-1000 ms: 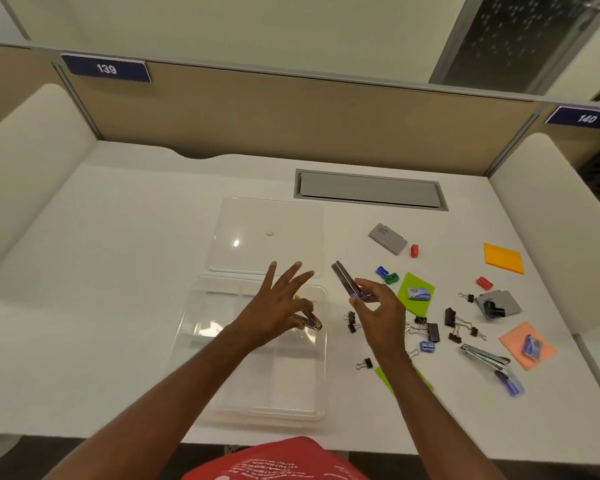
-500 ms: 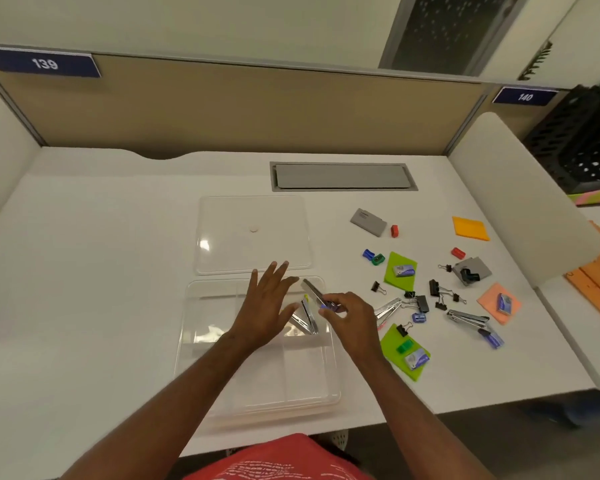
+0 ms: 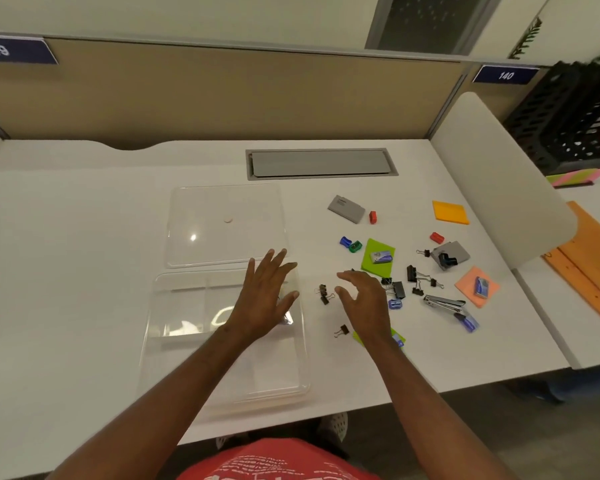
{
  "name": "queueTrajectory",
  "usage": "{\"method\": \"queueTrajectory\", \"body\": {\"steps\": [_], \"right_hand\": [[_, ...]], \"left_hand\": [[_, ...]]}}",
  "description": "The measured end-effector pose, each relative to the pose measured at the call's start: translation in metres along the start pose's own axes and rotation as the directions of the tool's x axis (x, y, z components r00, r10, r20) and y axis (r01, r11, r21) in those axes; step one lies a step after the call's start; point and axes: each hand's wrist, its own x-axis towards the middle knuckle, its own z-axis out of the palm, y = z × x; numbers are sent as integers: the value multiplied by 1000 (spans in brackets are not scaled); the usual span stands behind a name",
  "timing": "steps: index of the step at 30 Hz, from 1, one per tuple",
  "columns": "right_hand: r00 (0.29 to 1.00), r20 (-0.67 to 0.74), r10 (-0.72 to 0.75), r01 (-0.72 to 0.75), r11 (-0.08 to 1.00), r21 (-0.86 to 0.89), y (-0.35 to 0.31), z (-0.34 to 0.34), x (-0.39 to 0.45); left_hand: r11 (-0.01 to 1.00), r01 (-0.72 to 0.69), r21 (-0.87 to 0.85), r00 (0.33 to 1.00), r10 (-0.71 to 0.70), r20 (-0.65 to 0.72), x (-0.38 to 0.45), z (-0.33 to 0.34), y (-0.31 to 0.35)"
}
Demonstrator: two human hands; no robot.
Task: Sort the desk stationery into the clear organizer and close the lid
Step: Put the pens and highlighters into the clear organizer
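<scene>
The clear organizer (image 3: 201, 358) lies open at the desk's front, and its clear lid (image 3: 222, 209) lies flat just behind it. My left hand (image 3: 265, 296) hovers open over the organizer's right rear compartment, hiding what lies there. My right hand (image 3: 364, 303) hangs empty with loosely curved fingers over the desk to the right of the organizer, beside black binder clips (image 3: 324, 294). A stapler (image 3: 447, 303), sharpeners (image 3: 350, 244), green sticky notes (image 3: 378, 258) with a staple box (image 3: 381, 257) and orange sticky notes (image 3: 449, 211) lie scattered to the right.
A grey cable hatch (image 3: 321, 163) is set into the desk at the back. A white divider (image 3: 492, 174) bounds the desk on the right, with a black crate (image 3: 575, 119) beyond it. A tan partition (image 3: 222, 95) closes the rear.
My right hand has let go of the metal stapler it carried to the organizer and has moved back right, empty. The left hand stays spread over the organizer. The camera shifted.
</scene>
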Motion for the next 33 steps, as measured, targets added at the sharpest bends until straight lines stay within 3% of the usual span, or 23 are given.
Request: {"method": "queueTrajectory", "body": {"steps": [10, 17, 26, 33], "right_hand": [[999, 47, 18, -17, 1000, -17, 73, -61, 18], [998, 52, -21, 22, 999, -30, 117, -81, 39], [995, 99, -25, 31, 998, -54, 163, -107, 65], [996, 88, -25, 22, 999, 34, 171, -114, 98]], "left_hand": [[996, -49, 78, 997, 44, 66, 41, 61, 84], [905, 67, 419, 941, -197, 275, 66, 114, 117], [810, 118, 575, 897, -335, 288, 77, 144, 131], [841, 165, 515, 923, -315, 219, 81, 143, 129]]}}
